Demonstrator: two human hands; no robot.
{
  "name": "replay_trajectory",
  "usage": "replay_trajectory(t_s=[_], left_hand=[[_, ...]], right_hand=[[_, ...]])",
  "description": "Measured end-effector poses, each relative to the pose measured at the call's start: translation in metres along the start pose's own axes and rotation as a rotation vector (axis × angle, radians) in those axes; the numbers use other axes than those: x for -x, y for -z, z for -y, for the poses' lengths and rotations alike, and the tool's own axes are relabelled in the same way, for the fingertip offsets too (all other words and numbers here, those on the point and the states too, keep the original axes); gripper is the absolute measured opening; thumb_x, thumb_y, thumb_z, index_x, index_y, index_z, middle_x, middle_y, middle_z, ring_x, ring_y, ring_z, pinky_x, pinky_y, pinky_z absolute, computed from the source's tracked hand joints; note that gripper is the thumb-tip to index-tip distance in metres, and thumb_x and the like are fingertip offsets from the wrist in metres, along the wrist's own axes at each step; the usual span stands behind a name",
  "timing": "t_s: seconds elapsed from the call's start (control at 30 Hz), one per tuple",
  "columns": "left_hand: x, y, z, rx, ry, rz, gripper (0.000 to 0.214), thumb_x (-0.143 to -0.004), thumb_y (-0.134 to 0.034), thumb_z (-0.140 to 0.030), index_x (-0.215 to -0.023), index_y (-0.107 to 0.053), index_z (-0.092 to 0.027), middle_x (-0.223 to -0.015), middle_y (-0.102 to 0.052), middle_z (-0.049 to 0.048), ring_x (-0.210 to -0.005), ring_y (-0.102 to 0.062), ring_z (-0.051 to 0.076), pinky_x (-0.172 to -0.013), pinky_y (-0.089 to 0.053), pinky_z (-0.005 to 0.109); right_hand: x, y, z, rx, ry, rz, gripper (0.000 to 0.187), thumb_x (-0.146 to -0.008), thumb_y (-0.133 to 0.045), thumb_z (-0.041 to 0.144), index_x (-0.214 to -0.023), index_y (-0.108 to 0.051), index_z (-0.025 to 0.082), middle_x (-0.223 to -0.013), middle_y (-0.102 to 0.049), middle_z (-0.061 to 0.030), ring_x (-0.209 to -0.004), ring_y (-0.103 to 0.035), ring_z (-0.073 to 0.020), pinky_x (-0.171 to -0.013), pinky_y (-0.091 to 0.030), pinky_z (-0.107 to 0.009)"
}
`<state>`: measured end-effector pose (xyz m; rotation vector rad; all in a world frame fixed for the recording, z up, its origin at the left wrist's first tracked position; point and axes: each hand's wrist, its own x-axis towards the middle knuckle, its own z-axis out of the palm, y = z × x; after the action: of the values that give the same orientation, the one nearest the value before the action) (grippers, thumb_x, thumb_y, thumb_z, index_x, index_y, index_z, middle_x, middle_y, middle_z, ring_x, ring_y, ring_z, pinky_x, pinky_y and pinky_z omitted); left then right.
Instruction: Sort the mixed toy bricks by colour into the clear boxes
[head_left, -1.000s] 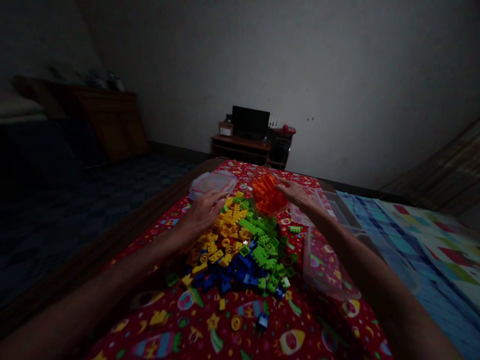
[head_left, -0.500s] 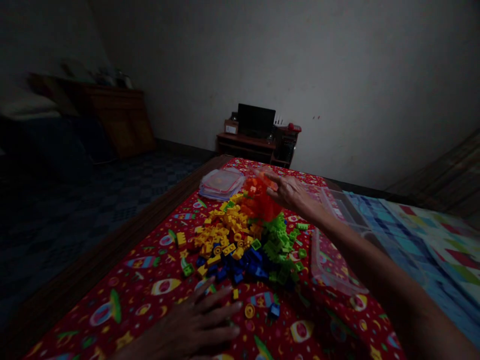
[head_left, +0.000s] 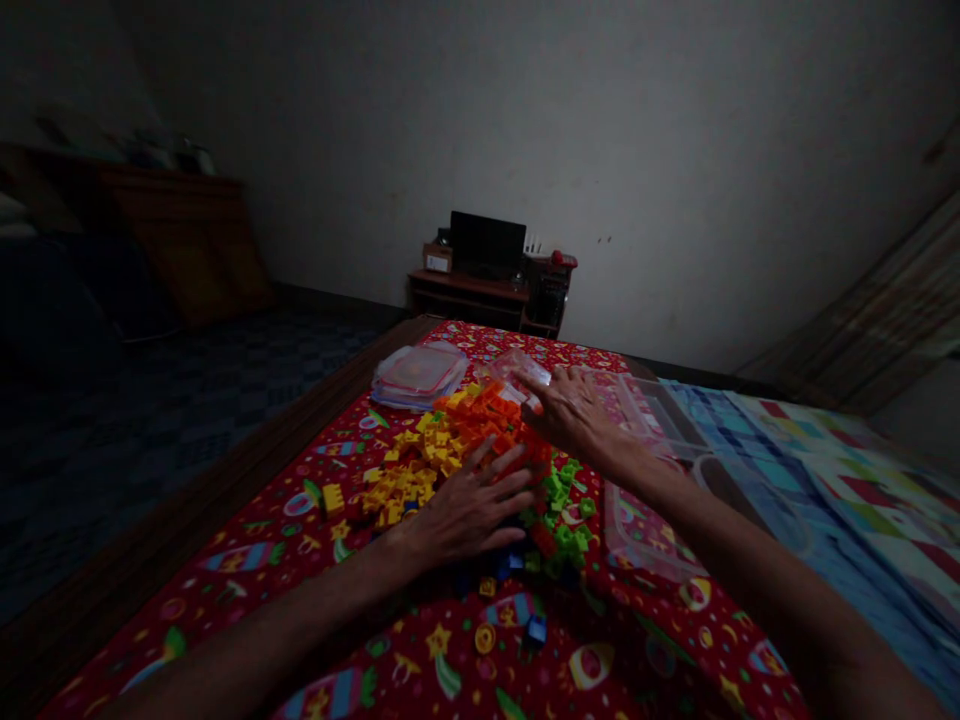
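Note:
A heap of plastic building bricks lies on a red patterned cloth [head_left: 247, 560]: orange bricks [head_left: 484, 420] on top at the back, yellow bricks [head_left: 405, 475] to the left, green bricks [head_left: 562, 500] to the right, blue ones near the front. My left hand [head_left: 465, 510] rests flat on the heap's near side, fingers spread. My right hand [head_left: 574, 410] grips a clear plastic container [head_left: 517, 372], tipped over the orange bricks.
A stack of clear lids [head_left: 420, 372] sits at the far left of the cloth. Clear empty tubs [head_left: 652, 525] lie to the right of the heap. A few stray bricks [head_left: 534, 630] lie near me. A low desk with a monitor [head_left: 487, 245] stands by the wall.
The orange bricks have spilled out of the clear container onto the heap. My left hand moved from the cloth's near edge up onto the heap.

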<state>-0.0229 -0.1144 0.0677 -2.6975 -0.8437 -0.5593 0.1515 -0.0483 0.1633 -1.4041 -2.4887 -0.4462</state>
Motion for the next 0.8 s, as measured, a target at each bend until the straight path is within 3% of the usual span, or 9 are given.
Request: replay_trajectory(t_s=[0.2, 0.3, 0.43, 0.6, 0.8], left_hand=[[-0.024, -0.003, 0.023, -0.013, 0.233, 0.013, 0.041, -0.090, -0.052, -0.042, -0.127, -0.053, -0.025, -0.134, -0.053, 0.0054, -0.134, -0.034, 0.030, -0.114, -0.011, 0.059], [-0.021, -0.004, 0.023, 0.008, 0.290, 0.045, 0.033, -0.090, -0.051, -0.039, -0.120, -0.058, -0.025, -0.129, -0.056, 0.0049, -0.132, -0.035, 0.029, -0.112, -0.022, 0.054], [-0.015, -0.002, 0.016, -0.011, 0.312, 0.051, 0.030, -0.092, -0.047, -0.037, -0.114, -0.061, -0.023, -0.130, -0.055, 0.0059, -0.131, -0.037, 0.029, -0.111, -0.027, 0.052], [-0.012, -0.001, 0.015, -0.024, 0.307, 0.032, 0.033, -0.094, -0.044, -0.035, -0.122, -0.056, -0.025, -0.134, -0.053, 0.0053, -0.129, -0.039, 0.028, -0.108, -0.029, 0.053], [-0.010, -0.001, 0.016, -0.008, 0.303, 0.027, 0.032, -0.095, -0.043, -0.034, -0.123, -0.056, -0.026, -0.135, -0.053, 0.0033, -0.132, -0.037, 0.029, -0.110, -0.026, 0.054]], right_hand=[[-0.006, -0.002, -0.003, 0.064, -0.038, 0.009, 0.051, -0.093, -0.042, 0.034, -0.143, -0.038, 0.027, -0.117, -0.057, -0.0158, -0.105, -0.049, -0.0281, -0.090, -0.036, -0.042], [-0.006, -0.002, -0.008, 0.130, -0.043, -0.004, 0.052, -0.093, -0.043, 0.035, -0.145, -0.034, 0.030, -0.120, -0.055, -0.0144, -0.104, -0.049, -0.0269, -0.088, -0.037, -0.041], [-0.007, 0.001, -0.014, 0.171, -0.046, -0.017, 0.052, -0.093, -0.043, 0.038, -0.144, -0.034, 0.034, -0.122, -0.054, -0.0139, -0.105, -0.049, -0.0278, -0.086, -0.039, -0.040], [-0.015, -0.004, -0.029, 0.121, -0.033, -0.078, 0.052, -0.092, -0.045, 0.037, -0.143, -0.038, 0.031, -0.122, -0.055, -0.0148, -0.105, -0.050, -0.0284, -0.086, -0.039, -0.040], [-0.044, -0.032, -0.075, -0.157, -0.251, -0.115, 0.052, -0.093, -0.038, 0.033, -0.143, -0.038, 0.017, -0.105, -0.066, -0.0128, -0.091, -0.058, -0.0231, -0.080, -0.041, -0.032]])
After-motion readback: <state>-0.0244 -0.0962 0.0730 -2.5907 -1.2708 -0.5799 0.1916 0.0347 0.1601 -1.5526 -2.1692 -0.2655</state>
